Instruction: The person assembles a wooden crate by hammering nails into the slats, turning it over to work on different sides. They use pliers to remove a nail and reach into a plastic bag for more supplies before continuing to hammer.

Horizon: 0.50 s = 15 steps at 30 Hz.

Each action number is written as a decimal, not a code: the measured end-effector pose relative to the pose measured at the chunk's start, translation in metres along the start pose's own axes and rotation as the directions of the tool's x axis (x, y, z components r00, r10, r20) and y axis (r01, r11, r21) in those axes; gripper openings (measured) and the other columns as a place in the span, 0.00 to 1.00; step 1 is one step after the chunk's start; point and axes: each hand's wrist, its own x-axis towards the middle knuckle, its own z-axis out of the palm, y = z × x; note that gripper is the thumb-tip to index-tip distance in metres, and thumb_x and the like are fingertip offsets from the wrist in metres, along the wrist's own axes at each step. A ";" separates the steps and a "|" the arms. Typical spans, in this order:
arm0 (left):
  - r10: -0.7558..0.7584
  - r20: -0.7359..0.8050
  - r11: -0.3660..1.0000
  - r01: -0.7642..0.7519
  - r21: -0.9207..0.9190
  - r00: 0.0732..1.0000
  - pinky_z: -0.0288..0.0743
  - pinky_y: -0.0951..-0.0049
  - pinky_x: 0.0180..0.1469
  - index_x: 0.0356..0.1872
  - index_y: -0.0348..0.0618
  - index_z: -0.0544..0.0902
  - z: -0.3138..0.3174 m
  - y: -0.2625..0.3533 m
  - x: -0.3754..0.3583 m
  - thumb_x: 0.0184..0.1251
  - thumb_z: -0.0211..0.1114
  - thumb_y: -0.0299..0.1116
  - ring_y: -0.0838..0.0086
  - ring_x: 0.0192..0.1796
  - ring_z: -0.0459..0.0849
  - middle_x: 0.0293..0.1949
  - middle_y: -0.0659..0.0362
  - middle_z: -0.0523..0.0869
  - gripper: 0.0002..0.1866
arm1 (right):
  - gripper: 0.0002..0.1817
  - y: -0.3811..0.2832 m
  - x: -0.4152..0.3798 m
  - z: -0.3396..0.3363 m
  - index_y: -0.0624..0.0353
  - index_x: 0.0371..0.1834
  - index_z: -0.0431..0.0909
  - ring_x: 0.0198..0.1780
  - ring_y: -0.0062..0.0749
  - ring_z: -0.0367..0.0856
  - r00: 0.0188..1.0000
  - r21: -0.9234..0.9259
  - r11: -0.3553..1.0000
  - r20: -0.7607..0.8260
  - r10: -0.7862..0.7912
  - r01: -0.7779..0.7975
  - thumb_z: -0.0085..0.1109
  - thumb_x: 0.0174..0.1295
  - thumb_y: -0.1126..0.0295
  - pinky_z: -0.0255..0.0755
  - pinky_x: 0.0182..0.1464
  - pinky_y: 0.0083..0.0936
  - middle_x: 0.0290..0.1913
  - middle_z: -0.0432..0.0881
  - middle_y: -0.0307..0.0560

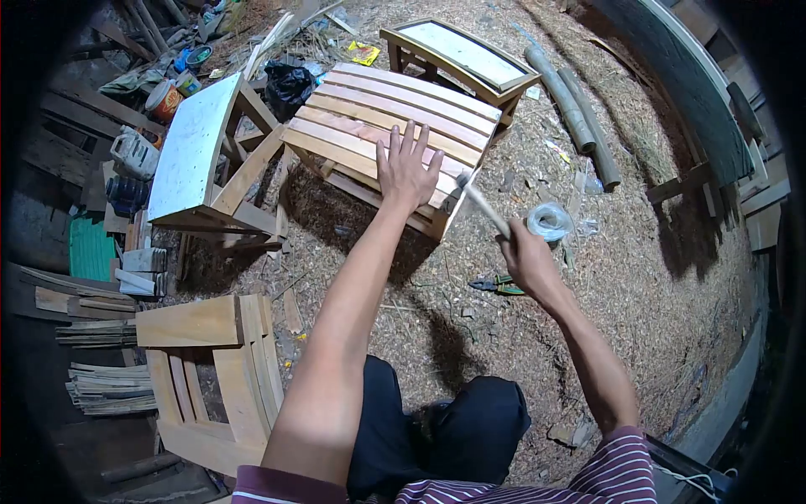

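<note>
Slightly curved wooden slats form the top of a small table (pixel 361 130) in front of me. My left hand (pixel 407 172) lies flat on those slats near the front right, fingers spread. In my right hand (pixel 529 256) is the pale handle of a hammer (pixel 487 206), its dark head up by the right end of the slatted top. A coil of clear wire or tubing (pixel 550 221) lies on the ground just beyond my right hand. Below that hand are green-handled pliers (pixel 497 286).
To the left stands a wooden frame with a white panel (pixel 189 139); behind is a table with a white top (pixel 462 55). An unfinished wooden frame (pixel 189 323) sits at lower left. Two pipes (pixel 562 101) lie at upper right. Wood shavings cover the ground (pixel 655 336).
</note>
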 end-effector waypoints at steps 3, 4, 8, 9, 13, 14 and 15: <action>0.021 -0.028 0.999 -0.022 -0.037 0.999 0.36 0.49 0.75 0.73 0.53 0.58 0.000 -0.003 -0.002 0.71 0.40 0.57 0.57 0.76 0.49 0.75 0.56 0.54 0.33 | 0.12 -0.002 -0.007 -0.004 0.64 0.44 0.70 0.25 0.53 0.79 0.993 0.135 0.989 -0.097 0.067 -0.054 0.50 0.68 0.65 0.70 0.31 0.44 0.22 0.78 0.61; 0.018 -0.033 0.999 -0.020 -0.037 0.999 0.36 0.49 0.75 0.73 0.53 0.58 -0.002 -0.004 -0.002 0.71 0.40 0.57 0.57 0.76 0.49 0.75 0.56 0.54 0.33 | 0.13 0.000 -0.009 -0.005 0.64 0.45 0.71 0.26 0.51 0.79 0.988 0.157 0.984 -0.113 0.100 -0.082 0.50 0.68 0.64 0.70 0.32 0.42 0.23 0.78 0.60; 0.027 0.020 0.998 -0.026 -0.057 0.999 0.39 0.45 0.73 0.70 0.47 0.63 -0.003 -0.002 0.004 0.70 0.44 0.55 0.55 0.74 0.52 0.72 0.52 0.59 0.33 | 0.14 -0.024 -0.028 -0.021 0.64 0.44 0.72 0.28 0.45 0.80 0.977 0.126 0.969 0.032 0.210 -0.212 0.50 0.69 0.63 0.70 0.34 0.39 0.24 0.79 0.59; 0.008 0.024 0.996 -0.006 -0.088 1.000 0.39 0.45 0.73 0.70 0.48 0.63 -0.004 -0.003 0.005 0.70 0.44 0.55 0.56 0.74 0.52 0.72 0.52 0.59 0.32 | 0.13 -0.025 -0.030 -0.019 0.63 0.45 0.72 0.27 0.50 0.80 0.994 0.160 0.981 -0.001 0.110 -0.109 0.50 0.69 0.64 0.70 0.33 0.42 0.24 0.78 0.60; 0.010 -0.015 0.999 -0.011 -0.046 1.000 0.31 0.43 0.73 0.73 0.52 0.58 0.010 -0.006 0.005 0.70 0.40 0.57 0.59 0.76 0.48 0.75 0.56 0.53 0.34 | 0.11 -0.075 -0.030 -0.030 0.65 0.41 0.68 0.24 0.64 0.76 0.993 0.122 0.990 -0.094 -0.065 0.077 0.50 0.69 0.66 0.66 0.27 0.47 0.21 0.75 0.65; 0.033 -0.080 0.999 -0.032 0.009 0.996 0.29 0.43 0.73 0.73 0.53 0.57 0.012 -0.007 0.006 0.70 0.39 0.57 0.60 0.77 0.46 0.75 0.56 0.52 0.34 | 0.11 -0.071 -0.029 -0.023 0.65 0.41 0.68 0.24 0.64 0.76 0.994 0.124 0.989 -0.090 -0.066 0.077 0.50 0.69 0.66 0.66 0.27 0.47 0.21 0.75 0.65; 0.011 -0.038 1.000 -0.011 -0.013 0.999 0.27 0.42 0.73 0.74 0.53 0.56 0.008 -0.006 0.005 0.70 0.38 0.58 0.61 0.77 0.44 0.76 0.57 0.50 0.34 | 0.11 -0.059 -0.027 -0.011 0.66 0.40 0.67 0.23 0.65 0.75 1.000 0.078 0.997 -0.008 -0.023 0.024 0.50 0.69 0.67 0.65 0.26 0.49 0.19 0.74 0.66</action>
